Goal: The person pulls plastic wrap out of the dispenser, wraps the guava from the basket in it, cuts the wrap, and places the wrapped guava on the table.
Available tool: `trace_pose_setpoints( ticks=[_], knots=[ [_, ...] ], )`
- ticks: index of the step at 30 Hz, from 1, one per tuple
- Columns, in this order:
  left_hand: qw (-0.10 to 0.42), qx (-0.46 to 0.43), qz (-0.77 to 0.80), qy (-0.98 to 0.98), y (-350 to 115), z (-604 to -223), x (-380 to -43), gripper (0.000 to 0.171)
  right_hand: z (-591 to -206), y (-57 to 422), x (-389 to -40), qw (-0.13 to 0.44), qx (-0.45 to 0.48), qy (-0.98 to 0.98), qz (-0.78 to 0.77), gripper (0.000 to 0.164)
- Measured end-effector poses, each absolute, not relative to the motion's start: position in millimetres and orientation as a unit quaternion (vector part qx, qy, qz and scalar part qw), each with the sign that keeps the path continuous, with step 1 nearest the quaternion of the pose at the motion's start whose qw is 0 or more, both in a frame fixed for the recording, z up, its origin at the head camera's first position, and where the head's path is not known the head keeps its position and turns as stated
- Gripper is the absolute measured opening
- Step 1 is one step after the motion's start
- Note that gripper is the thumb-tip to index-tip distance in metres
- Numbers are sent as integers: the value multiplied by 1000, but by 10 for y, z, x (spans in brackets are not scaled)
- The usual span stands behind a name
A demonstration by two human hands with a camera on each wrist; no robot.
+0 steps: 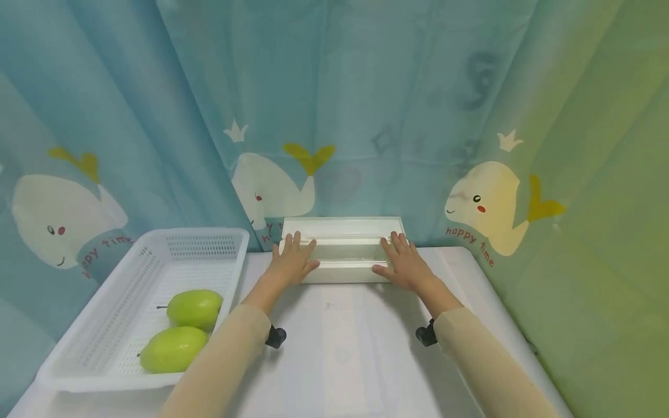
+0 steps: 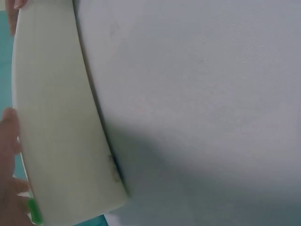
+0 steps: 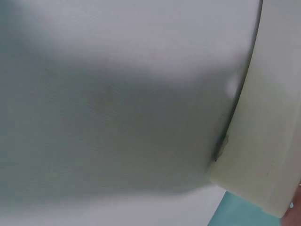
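Note:
A long white box (image 1: 345, 274) stands at the back of the table, its upper side showing a hollow and a raised white back panel (image 1: 342, 227). My left hand (image 1: 290, 262) lies over the box's left end with fingers spread and fairly straight. Over the right end, my right hand (image 1: 405, 265) rests the same way, thumb toward the middle. In the left wrist view the smooth front of the box (image 2: 61, 108) fills the left side, with fingers (image 2: 7, 136) along its edge. A small bright green piece (image 2: 35, 212) shows by its end. The right wrist view shows the box's other end (image 3: 258, 155).
At the left is a white perforated plastic basket (image 1: 241, 249) holding two green mango-like fruits (image 1: 195, 309). Behind the table hangs a blue-green curtain (image 1: 366, 116) printed with whales, and it continues down the right side. A white cloth (image 1: 340, 348) covers the table.

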State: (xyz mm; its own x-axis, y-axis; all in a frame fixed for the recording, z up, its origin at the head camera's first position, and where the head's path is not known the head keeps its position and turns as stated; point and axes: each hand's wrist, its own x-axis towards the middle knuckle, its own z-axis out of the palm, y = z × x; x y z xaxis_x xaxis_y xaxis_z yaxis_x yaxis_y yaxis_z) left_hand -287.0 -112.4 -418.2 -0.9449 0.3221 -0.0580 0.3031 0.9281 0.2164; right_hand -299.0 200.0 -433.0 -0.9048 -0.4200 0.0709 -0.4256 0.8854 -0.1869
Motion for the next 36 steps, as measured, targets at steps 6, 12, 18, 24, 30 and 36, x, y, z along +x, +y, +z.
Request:
trace_pose_setpoints(
  ticks=[6,12,18,24,30,36],
  knots=[
    [-67,228,112,965,-1136,-4241,-2843,41,-4380,2008,-2946,47,237,-965,102,76],
    [-110,265,108,952,-1136,-4222,-2828,26,-4412,1936,-2935,129,277,-945,116,58],
    [-49,265,86,959,-1140,-4234,-2876,40,-4380,1847,-2959,81,256,-956,115,61],
    [-30,272,77,959,-1147,-4209,-2886,36,-4343,1764,-3004,-7,238,-966,97,64],
    [-28,278,83,956,-1151,-4154,-2867,27,-4327,1708,-3018,-26,226,-969,95,60],
    [-14,282,109,953,-1147,-4129,-2905,24,-4286,1709,-3062,-45,213,-972,91,57]
  ],
)
